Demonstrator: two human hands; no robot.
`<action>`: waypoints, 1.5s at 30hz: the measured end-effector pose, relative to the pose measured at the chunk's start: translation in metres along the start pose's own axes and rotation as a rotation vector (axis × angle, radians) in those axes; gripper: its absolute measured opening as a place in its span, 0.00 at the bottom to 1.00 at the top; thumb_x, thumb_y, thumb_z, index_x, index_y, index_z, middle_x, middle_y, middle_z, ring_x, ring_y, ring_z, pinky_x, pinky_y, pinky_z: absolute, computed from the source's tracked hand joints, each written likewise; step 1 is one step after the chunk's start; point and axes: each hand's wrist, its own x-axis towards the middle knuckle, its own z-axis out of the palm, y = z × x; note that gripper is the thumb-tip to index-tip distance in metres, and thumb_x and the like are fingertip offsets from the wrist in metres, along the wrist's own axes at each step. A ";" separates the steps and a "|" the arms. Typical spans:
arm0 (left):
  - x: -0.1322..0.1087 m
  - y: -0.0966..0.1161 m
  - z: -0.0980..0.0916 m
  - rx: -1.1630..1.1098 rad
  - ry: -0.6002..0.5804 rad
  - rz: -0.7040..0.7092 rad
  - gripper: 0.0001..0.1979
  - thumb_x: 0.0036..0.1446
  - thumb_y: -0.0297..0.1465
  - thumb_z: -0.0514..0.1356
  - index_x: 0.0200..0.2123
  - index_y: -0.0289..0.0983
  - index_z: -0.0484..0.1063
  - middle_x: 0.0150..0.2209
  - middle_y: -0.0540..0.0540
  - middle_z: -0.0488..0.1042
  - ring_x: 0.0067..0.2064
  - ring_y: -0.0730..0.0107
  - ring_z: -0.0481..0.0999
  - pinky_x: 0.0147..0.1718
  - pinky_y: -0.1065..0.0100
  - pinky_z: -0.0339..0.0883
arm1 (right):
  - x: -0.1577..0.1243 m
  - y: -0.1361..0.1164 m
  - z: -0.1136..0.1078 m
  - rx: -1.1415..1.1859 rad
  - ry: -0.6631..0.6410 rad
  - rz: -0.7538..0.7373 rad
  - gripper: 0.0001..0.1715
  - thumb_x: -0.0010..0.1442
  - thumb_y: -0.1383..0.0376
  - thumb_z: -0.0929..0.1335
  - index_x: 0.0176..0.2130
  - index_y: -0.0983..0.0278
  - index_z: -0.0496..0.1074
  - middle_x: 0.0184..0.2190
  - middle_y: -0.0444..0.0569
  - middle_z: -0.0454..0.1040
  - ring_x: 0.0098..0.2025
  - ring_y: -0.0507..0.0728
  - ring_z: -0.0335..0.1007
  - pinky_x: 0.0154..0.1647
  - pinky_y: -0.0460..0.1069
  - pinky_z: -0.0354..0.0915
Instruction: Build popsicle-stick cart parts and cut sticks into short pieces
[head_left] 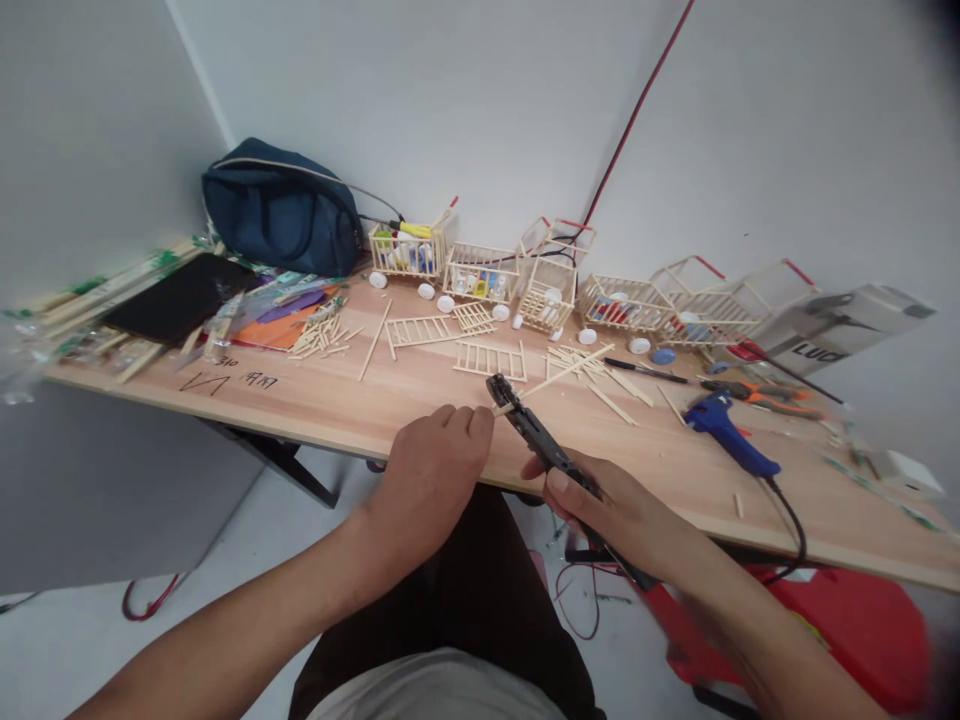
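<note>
My left hand (442,470) is closed at the table's front edge, its fingers pinching a thin wooden stick (562,375). The stick passes by the jaws of a pair of black pliers (532,430) and slants away to the right over the table. Wrapped round the handles of the pliers is my right hand (607,500). Whether the jaws touch the stick I cannot tell. Just beyond lie a small ladder-like stick frame (491,360), another longer frame (420,331) and a pile of loose sticks (592,368).
Small stick-built carts (405,250) with white wheels line the wall. A blue glue gun (731,430) and orange-handled pliers (765,395) lie at the right. A blue bag (281,210), a black tablet-like panel (180,295) and short stick pieces (322,335) are at the left.
</note>
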 end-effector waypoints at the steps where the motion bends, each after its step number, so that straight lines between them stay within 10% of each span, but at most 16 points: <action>1: -0.001 -0.001 0.001 -0.001 -0.016 -0.005 0.12 0.56 0.18 0.52 0.41 0.36 0.67 0.35 0.44 0.74 0.38 0.60 0.74 0.30 0.64 0.67 | 0.001 0.001 0.002 0.010 -0.006 0.012 0.30 0.63 0.42 0.59 0.41 0.64 0.69 0.23 0.42 0.61 0.25 0.51 0.57 0.25 0.46 0.56; 16: -0.003 -0.008 0.023 -0.019 -0.128 -0.013 0.09 0.56 0.19 0.54 0.39 0.34 0.67 0.34 0.42 0.74 0.37 0.56 0.75 0.34 0.59 0.71 | 0.021 -0.008 0.008 -0.139 -0.117 0.141 0.37 0.64 0.41 0.55 0.24 0.65 0.68 0.20 0.48 0.71 0.20 0.51 0.63 0.23 0.45 0.59; 27: 0.011 -0.003 0.034 -0.080 -0.078 -0.043 0.08 0.58 0.18 0.52 0.39 0.34 0.66 0.35 0.40 0.74 0.39 0.57 0.76 0.34 0.61 0.72 | 0.026 -0.012 -0.012 -0.234 -0.133 0.137 0.33 0.63 0.39 0.56 0.36 0.64 0.69 0.18 0.44 0.69 0.18 0.54 0.67 0.24 0.48 0.63; 45: 0.013 -0.003 0.036 -0.100 -0.124 -0.114 0.07 0.61 0.21 0.51 0.40 0.33 0.68 0.34 0.38 0.74 0.39 0.56 0.77 0.35 0.58 0.74 | 0.037 -0.001 0.001 -0.249 -0.140 0.230 0.33 0.63 0.39 0.54 0.28 0.63 0.61 0.11 0.42 0.62 0.12 0.52 0.61 0.14 0.45 0.58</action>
